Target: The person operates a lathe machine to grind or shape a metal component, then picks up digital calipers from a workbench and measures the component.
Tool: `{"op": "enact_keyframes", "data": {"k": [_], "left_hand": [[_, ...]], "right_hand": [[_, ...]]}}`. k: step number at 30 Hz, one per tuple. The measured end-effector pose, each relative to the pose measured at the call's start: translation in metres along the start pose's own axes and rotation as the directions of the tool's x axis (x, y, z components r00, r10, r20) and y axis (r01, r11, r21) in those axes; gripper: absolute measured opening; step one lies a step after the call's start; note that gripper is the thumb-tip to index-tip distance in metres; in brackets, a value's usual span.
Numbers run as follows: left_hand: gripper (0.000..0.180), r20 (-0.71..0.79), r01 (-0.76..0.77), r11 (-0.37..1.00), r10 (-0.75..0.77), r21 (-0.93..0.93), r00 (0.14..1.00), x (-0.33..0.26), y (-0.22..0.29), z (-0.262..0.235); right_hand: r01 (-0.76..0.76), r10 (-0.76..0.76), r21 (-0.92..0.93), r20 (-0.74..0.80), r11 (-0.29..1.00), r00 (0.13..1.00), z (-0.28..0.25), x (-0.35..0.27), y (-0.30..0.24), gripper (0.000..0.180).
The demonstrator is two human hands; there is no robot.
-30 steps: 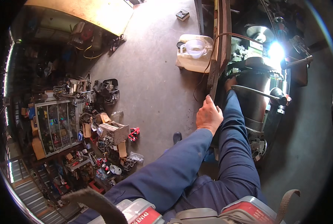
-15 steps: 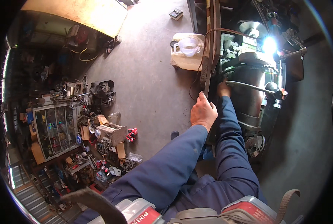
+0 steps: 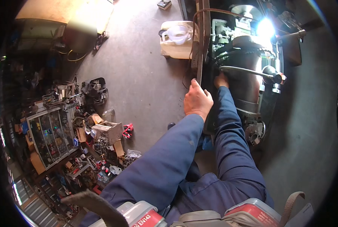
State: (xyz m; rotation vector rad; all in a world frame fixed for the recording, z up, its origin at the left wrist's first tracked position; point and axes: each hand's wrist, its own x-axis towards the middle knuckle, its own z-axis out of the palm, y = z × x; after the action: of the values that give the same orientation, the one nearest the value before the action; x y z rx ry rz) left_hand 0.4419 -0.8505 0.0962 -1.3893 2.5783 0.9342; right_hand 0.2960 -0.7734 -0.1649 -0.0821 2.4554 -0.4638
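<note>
My left hand (image 3: 197, 100) is closed around the near end of a long brown beam (image 3: 202, 45) that runs along the left side of a machine. Its fingertips are partly hidden. My right hand (image 3: 222, 80) reaches in between the beam and a large dark cylinder (image 3: 246, 83) on the machine. Its fingers are lost in shadow, so what they touch cannot be made out. Just above that hand, a thin flexible metal arm (image 3: 241, 69) crosses the cylinder to a black round joint (image 3: 269, 71). Toothed metal parts (image 3: 269, 52) ring the cylinder's far end.
A glaring lamp (image 3: 266, 28) shines over the machine beside a metal disc (image 3: 246, 12). Left of the beam, a pale jerrycan (image 3: 176, 48) carries a translucent jug (image 3: 177, 34). Tools, boxes and a glass-fronted case (image 3: 53, 132) crowd the left side. A toothed part (image 3: 255, 132) is nearest me.
The whole view has shifted, so the scene sits slightly further left and higher. Both hands keep about the same places against the beam and the cylinder.
</note>
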Motion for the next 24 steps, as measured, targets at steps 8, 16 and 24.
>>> {"op": "enact_keyframes", "data": {"k": [8, 16, 24], "left_hand": [[0.051, -0.005, -0.010, 1.000, 0.010, 0.010, 1.000, 0.000, 0.003, 0.001], [0.049, -0.009, -0.008, 1.000, 0.008, -0.019, 1.000, 0.000, 0.005, 0.001], [0.050, -0.022, -0.008, 1.000, 0.008, -0.011, 1.000, 0.000, 0.003, -0.001]], "right_hand": [[-0.046, 0.054, -0.085, 0.089, 0.995, 0.995, -0.001, -0.035, 0.020, 0.034], [-0.111, 0.112, -0.021, 0.067, 0.994, 0.991, 0.027, -0.112, 0.061, 0.037], [0.055, -0.038, 0.083, -0.191, 0.995, 0.981, -0.016, -0.151, 0.027, 0.038]]}}
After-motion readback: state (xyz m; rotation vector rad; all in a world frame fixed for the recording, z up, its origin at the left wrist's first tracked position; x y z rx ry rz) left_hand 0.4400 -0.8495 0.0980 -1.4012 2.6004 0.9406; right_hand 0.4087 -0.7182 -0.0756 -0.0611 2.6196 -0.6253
